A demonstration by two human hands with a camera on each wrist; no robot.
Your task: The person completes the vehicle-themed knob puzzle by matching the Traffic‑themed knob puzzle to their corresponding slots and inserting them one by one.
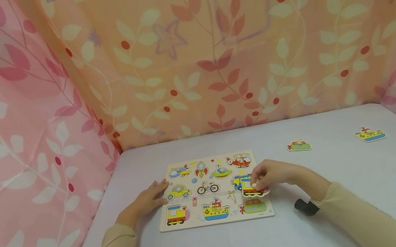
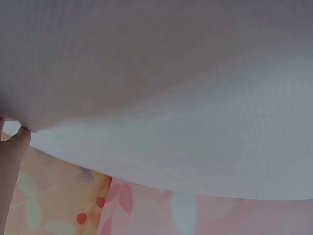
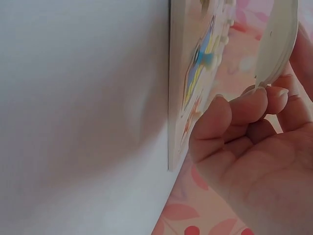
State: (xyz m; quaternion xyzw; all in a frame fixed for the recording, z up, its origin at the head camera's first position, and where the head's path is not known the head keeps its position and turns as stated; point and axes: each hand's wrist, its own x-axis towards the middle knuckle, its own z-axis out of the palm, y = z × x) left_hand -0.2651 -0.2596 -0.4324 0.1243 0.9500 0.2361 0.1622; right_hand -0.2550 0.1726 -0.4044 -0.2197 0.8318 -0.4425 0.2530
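Observation:
My right hand (image 1: 273, 173) pinches a train puzzle piece (image 1: 248, 190) above the right side of a wooden peg puzzle board (image 1: 163, 228). The right wrist view shows the piece's pale, bare underside (image 3: 278, 44), raised clear of the board, and curled fingers (image 3: 249, 105). At the board's left edge rests my left hand (image 1: 150, 198), its fingers loosely extended and touching the rim. Knobbed pieces such as a yellow car (image 1: 178, 192) and a bicycle (image 1: 207, 187) sit in the upper rows. Train (image 1: 176, 215), ship (image 1: 215, 211) and submarine (image 1: 257, 205) pictures fill the bottom row.
A loose submarine piece (image 1: 299, 146) lies on the white tabletop (image 1: 333, 170), right of the board. Farther right is a loose ship piece (image 1: 370, 135). A black device (image 1: 306, 207) is at my right wrist. Floral curtains (image 1: 186, 55) hang behind and beside the table.

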